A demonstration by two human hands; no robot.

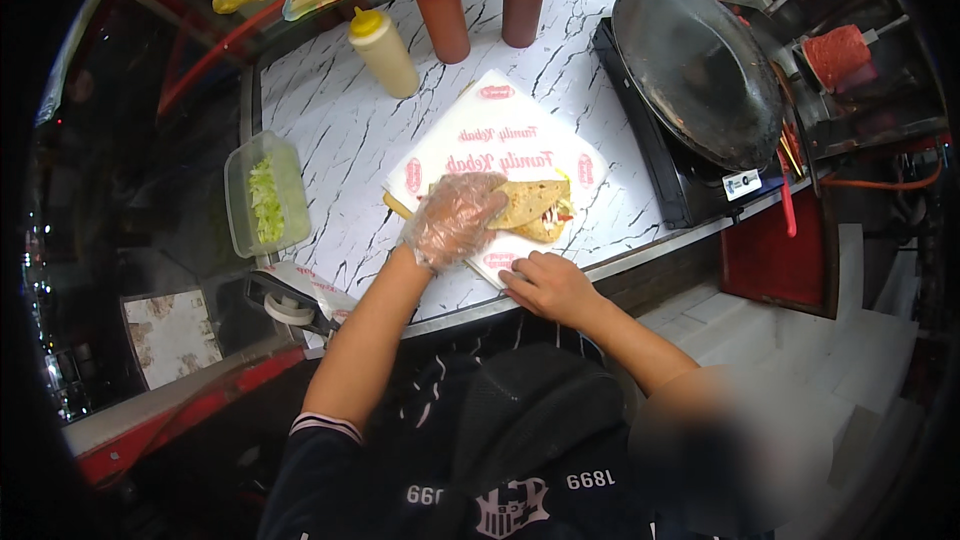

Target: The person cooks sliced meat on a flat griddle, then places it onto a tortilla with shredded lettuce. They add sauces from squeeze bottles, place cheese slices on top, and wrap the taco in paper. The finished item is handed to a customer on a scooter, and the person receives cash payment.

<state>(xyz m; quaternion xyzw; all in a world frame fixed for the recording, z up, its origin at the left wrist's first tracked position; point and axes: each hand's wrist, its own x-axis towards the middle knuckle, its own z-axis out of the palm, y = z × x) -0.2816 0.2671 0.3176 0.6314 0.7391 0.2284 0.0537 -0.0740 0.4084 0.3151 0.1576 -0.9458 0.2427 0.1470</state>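
1. Right hand [548, 285], bare: fingers laid flat and loosely spread on the near corner of the printed wrapping paper [500, 145], pinning it; nothing pinched.
2. Left hand [455, 220], in a clear plastic glove: palm and curled fingers pressed on the left end of the filled flatbread wrap [535, 208], covering that end.
3. Wrap lies just beyond the right hand, under the left; its long axis runs left to right, the open end with filling pointing right. The left hand is the nearer.
4. Left of the left hand: clear tub of shredded lettuce [265, 195].
5. Surface: white marble-pattern counter [330, 110].
6. Beyond both hands: yellow squeeze bottle [384, 52], two red bottles [442, 15]; far right, round black griddle [700, 70].
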